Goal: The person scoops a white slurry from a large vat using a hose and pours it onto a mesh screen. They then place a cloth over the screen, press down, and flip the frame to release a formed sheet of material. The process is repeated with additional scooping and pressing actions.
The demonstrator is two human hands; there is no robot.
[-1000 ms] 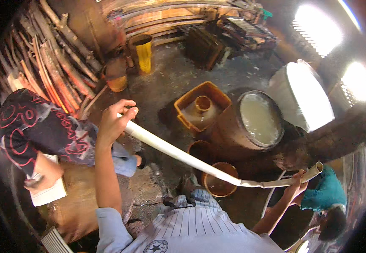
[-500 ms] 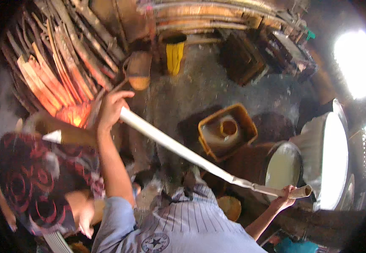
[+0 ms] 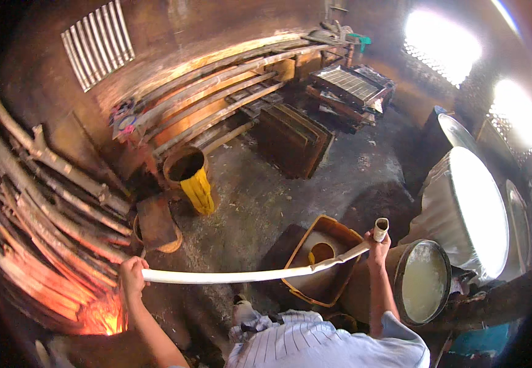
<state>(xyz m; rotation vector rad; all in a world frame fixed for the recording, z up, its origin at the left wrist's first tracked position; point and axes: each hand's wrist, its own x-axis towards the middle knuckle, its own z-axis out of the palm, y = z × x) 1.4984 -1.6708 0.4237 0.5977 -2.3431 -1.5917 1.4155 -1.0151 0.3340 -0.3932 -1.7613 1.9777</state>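
Note:
A long white tube [image 3: 217,276] hangs across between my two hands, crumpled and bent near its right end, which points upward with its opening showing. My left hand [image 3: 134,276] is closed round the left end, near the stacked wood. My right hand [image 3: 378,248] grips the tube just below its open right end. Beneath the right half is an orange-yellow rectangular tub [image 3: 302,236] with a small round container [image 3: 321,251] and liquid in it. Right of that stands a drum [image 3: 423,279] of pale milky liquid, beside a large vessel covered in white [image 3: 471,208].
Long wood [image 3: 45,233] is piled at left, with fire [image 3: 109,316] at its lower end. A yellow-draped barrel [image 3: 186,172], a bucket with a board on it [image 3: 158,224], leaning dark boards [image 3: 287,144], stacked trays [image 3: 348,95] and long poles [image 3: 229,92] stand ahead.
The view has turned up toward the back of the room. Both hands have moved with the tube, the right rising over the orange tub. The co-worker at left has left the picture.

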